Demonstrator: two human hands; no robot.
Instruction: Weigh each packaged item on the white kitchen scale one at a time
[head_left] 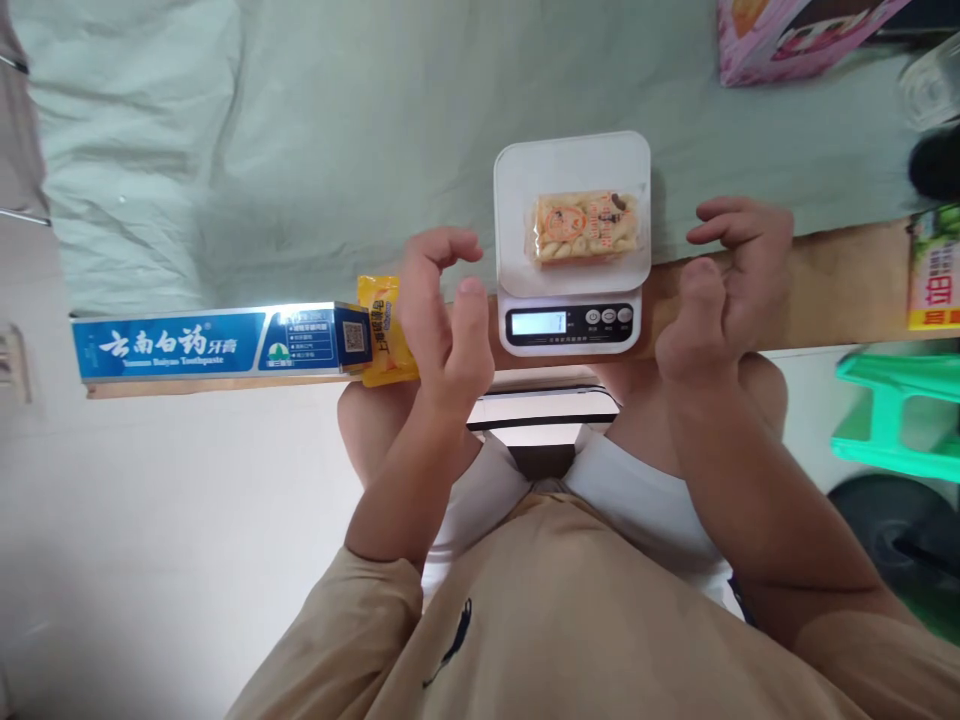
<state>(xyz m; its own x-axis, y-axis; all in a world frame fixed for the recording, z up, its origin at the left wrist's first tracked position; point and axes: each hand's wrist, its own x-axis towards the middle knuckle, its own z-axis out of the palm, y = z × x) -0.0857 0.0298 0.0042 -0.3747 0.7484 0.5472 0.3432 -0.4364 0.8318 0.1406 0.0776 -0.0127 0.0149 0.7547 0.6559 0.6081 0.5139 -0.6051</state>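
A white digital kitchen scale (571,285) rests at the front edge of the table, its small display lit but unreadable. On its platform lies a clear packet of pale twisted snacks (587,228) with orange print. My left hand (448,320) is held just left of the scale, thumb and fingers curved apart with nothing between them. It partly covers a yellow soap packet (379,330). To the right of the scale, my right hand (726,290) hovers with fingers bent and a gap to the thumb, holding nothing. Neither hand touches the snack packet.
A blue toothpaste box (210,343) lies along the table's front edge at left. At the far right are a colourful packet (935,268), a pink box (799,40) and a clear glass (932,85). A green stool (896,415) stands below on the floor.
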